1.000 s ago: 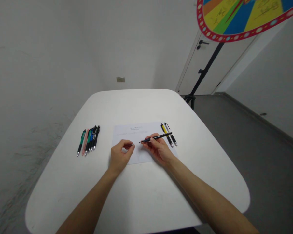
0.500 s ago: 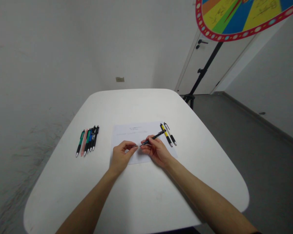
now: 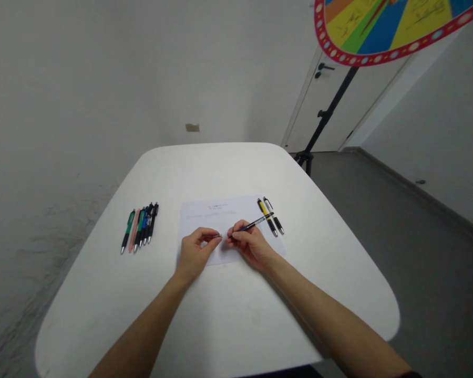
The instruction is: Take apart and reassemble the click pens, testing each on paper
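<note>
My right hand (image 3: 247,245) is closed around a thin black pen (image 3: 254,224) that slants up to the right over a white sheet of paper (image 3: 213,215). My left hand (image 3: 195,250) pinches a small silver pen tip piece (image 3: 217,236) right at the pen's front end; the two hands almost touch. Both hover just above the paper on the white table (image 3: 220,315).
Several pens (image 3: 140,227) in green, pink, blue and black lie in a row to the left of the paper. Two pens (image 3: 271,216), one yellow, one white, lie at its right edge. A colourful prize wheel (image 3: 382,26) on a black stand rises behind the table's right side.
My hands have come together: the left hand with the silver piece has moved right to meet the pen's front end. The pen now slants more steeply.
</note>
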`<state>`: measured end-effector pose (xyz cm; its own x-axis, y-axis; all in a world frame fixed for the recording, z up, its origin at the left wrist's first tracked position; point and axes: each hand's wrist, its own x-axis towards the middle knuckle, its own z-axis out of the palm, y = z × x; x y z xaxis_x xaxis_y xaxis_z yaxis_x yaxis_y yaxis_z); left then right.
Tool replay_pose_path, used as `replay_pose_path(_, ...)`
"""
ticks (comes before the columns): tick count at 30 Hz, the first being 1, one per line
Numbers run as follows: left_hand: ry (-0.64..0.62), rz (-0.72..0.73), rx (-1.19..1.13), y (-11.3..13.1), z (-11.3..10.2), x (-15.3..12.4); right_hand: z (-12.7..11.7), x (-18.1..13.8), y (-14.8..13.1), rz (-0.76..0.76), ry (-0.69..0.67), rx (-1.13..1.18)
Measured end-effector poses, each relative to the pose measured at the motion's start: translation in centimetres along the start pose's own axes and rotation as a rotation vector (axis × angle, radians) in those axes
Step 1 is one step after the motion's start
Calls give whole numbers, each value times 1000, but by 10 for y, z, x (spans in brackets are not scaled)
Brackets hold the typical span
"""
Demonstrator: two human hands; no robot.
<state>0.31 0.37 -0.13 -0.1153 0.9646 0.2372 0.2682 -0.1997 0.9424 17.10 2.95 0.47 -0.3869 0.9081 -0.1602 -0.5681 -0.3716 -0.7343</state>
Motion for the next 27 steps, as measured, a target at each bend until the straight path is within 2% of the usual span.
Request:
replay_pose_path(11,-56,147,149,5,-1,-2,6,-2,6,37,45,-238)
replay_pose_path(16,-72,202,168,5,0,-3,7,-2,6,34,66,-276)
replay_pose_path(27,-133,222,176,10,2,-2,5,1,8,56,79,-261)
